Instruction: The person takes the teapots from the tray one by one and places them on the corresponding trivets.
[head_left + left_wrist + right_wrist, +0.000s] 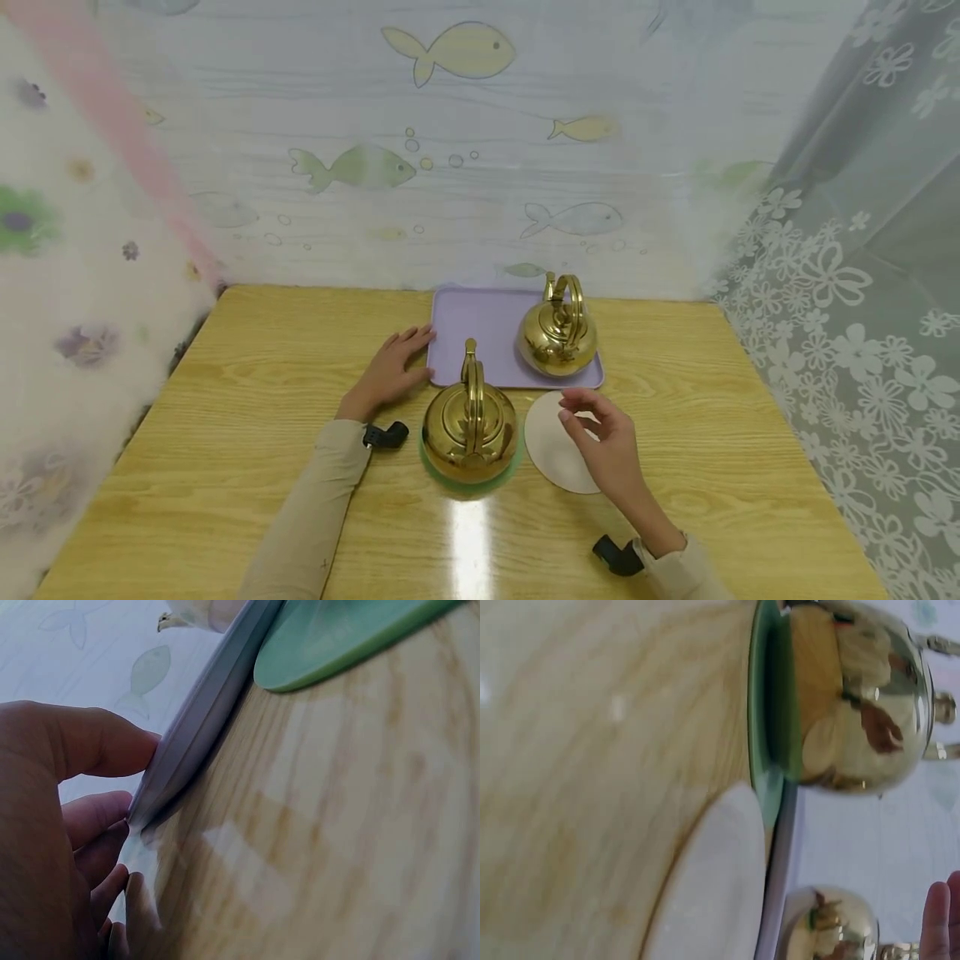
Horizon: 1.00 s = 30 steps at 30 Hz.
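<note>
My left hand (392, 371) lies at the left edge of a lilac tray (476, 325), its thumb and fingertips touching the rim. In the left wrist view the thumb (112, 742) meets that rim from the side. A gold kettle (558, 358) stands on the tray's right half. Closer to me, a second gold kettle (450, 446) sits on a round green mat (468, 490). Over a round white mat (551, 450) hovers my right hand (613, 450), holding nothing, fingers loosely bent, fingertips near the tray's front edge.
A wood-grain table (247, 417) carries everything. Behind it hangs a fish-patterned curtain (465, 167), with a flowered lace curtain (862, 333) on the right. Each wrist wears a small black camera mount (386, 435).
</note>
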Available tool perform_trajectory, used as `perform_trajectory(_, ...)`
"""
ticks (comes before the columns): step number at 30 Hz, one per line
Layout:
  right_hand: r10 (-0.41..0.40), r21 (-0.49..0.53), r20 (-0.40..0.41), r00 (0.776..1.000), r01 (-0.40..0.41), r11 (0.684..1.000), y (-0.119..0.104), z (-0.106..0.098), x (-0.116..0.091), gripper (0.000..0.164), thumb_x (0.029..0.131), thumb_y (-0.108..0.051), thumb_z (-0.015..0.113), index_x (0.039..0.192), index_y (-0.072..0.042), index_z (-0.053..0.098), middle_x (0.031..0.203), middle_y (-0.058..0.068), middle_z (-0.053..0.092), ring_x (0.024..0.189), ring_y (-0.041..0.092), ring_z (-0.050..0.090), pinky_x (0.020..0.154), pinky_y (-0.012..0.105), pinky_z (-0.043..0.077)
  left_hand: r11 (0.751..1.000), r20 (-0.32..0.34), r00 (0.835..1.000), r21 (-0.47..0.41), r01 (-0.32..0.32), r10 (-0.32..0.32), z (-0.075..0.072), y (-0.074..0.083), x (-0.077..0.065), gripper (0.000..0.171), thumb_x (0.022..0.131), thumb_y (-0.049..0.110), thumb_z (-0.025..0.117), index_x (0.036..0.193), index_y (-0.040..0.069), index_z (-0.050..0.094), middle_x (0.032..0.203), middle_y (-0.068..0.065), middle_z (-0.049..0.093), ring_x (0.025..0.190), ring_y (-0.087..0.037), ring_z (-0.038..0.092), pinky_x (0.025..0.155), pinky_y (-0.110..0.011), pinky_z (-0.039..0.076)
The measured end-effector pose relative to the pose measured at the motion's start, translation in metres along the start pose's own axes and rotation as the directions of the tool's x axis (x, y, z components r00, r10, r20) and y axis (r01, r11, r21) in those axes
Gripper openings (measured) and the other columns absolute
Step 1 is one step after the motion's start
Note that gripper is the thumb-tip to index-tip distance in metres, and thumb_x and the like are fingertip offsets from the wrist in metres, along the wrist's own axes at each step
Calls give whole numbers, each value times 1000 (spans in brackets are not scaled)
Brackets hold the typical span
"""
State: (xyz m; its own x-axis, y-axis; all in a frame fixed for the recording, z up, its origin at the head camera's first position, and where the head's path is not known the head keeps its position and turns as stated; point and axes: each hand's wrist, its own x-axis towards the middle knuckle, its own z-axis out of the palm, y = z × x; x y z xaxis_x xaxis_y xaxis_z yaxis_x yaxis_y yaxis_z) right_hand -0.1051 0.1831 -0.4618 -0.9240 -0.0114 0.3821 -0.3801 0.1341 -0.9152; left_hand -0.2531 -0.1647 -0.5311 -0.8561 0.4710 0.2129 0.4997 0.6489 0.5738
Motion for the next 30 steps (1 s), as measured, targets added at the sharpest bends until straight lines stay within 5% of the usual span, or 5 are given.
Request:
perform_trajectory(11,47,10,-158,986,-46,999,21,-26,26,24,93,10,63,117,13,64,97,0,67,90,7,67,78,16,58,1000,-5,1000,-4,-2,2,2,-1,-1,72,92,32,63,154,2,42,162,-17,36,151,-43,27,127,-57,10)
perform_trajectory(21,106,-27,-151,983,-111,993,22,-34,53,31,100,0,58,131,5,59,114,9,63,107,11,61,88,14,53,1000,-7,1000,-4,-5,5,1,0,0,72,93,33,63,154,1,42,162,-16,36,151,-44,27,127,-57,10)
perform_trajectory(25,130,42,-172,976,-124,991,21,-32,65,30,103,-5,55,132,3,59,117,13,63,110,17,61,91,15,53,1000,-8,1000,-1,-10,10,0,1,-1,72,93,33,62,154,1,42,162,-16,36,151,-44,27,127,-57,10)
perform_trajectory(30,106,156,-202,974,-75,985,20,-25,78,35,106,-11,52,131,13,57,111,5,68,104,19,66,92,23,56,1000,-6,1000,-7,-9,9,1,0,0,72,93,33,62,154,1,42,162,-17,36,151,-44,27,127,-57,9)
